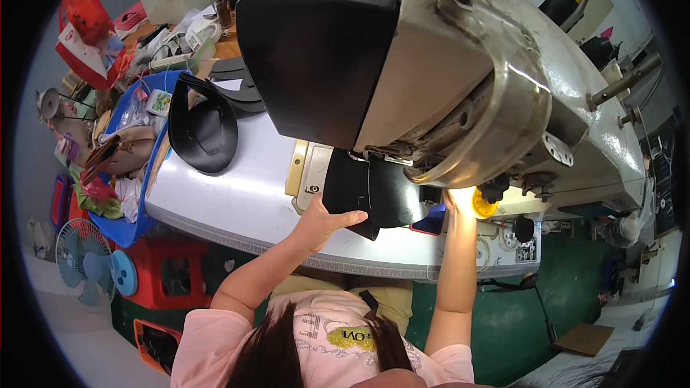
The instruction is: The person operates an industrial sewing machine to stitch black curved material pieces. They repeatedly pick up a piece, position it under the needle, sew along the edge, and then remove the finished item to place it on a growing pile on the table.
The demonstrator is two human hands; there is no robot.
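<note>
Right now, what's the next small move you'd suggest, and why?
Probably a slight guiding nudge of the black sheet with the left hand, lining it up under the sewing machine. The sheet lies partly beneath the machine's head, and the left hand holds its near edge, thumb on top. The right hand is partly lost in glare, so its grip is unclear.

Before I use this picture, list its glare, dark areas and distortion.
Head view: bright glare washes out the right hand; head view: the table's front edge bows and the corners fall to black; head view: the black cover shows little detail.
</note>
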